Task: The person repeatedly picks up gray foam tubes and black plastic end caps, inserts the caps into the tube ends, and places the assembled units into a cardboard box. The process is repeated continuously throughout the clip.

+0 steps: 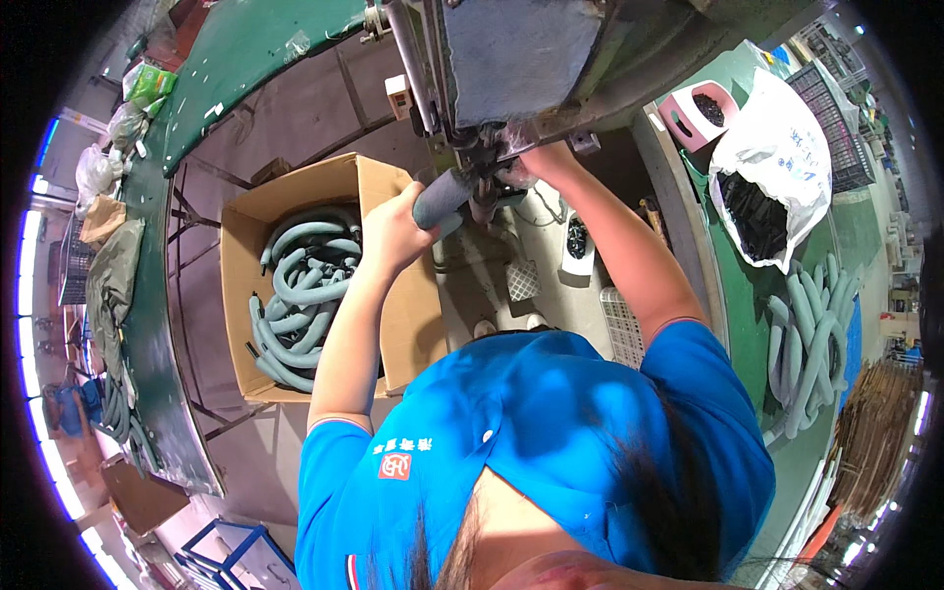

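My left hand [392,230] is closed around a thick grey-green foam tube [442,200]. The tube's far end meets the working head of a machine [479,147]. Close by on the right, my right hand [547,161] reaches in at the machine head, beside a piece of clear plastic [515,173]. Its fingers are hidden by the machine and the plastic, so their grip does not show. To the left of my left forearm stands an open cardboard box [405,324] with several curled grey-green foam tubes [313,273] in it.
A large machine body [521,59] overhangs the front. On the green bench [752,324] at right are a white sack [787,128] of black parts, a pink bin [678,116] and more foam tubes [814,339]. Another green table [147,324] runs along the left.
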`<state>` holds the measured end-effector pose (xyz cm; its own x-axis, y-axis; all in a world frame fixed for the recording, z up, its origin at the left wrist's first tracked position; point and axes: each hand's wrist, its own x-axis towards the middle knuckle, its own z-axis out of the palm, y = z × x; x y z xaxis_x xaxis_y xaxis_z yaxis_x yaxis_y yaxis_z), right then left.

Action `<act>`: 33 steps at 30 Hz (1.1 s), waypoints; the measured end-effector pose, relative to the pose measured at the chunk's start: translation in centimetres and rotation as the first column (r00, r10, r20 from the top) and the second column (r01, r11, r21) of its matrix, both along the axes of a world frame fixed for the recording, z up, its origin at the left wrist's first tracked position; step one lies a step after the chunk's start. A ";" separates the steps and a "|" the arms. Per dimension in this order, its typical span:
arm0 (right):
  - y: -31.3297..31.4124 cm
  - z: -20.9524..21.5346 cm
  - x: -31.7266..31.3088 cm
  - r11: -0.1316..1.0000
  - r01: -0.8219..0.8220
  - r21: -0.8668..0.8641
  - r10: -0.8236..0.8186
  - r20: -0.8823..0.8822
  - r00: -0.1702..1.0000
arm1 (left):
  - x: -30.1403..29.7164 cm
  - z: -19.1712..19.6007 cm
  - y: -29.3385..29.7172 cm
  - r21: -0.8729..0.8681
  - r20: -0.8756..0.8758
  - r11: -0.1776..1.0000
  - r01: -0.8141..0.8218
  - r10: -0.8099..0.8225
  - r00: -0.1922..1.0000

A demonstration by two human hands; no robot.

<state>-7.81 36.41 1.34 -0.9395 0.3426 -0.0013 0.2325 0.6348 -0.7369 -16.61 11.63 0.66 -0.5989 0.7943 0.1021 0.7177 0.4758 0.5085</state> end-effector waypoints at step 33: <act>1.0 -2.7 -0.9 0.895 0.168 -0.414 -0.078 0.226 0.971 | -1.0 1.9 0.8 -0.026 0.046 0.996 0.083 -0.081 0.996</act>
<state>-8.72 37.38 -1.38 -0.8544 0.3794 -0.3552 0.4577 0.2257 -0.8600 -17.58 12.40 2.60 -0.5352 0.8430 0.0538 0.7314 0.4306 0.5288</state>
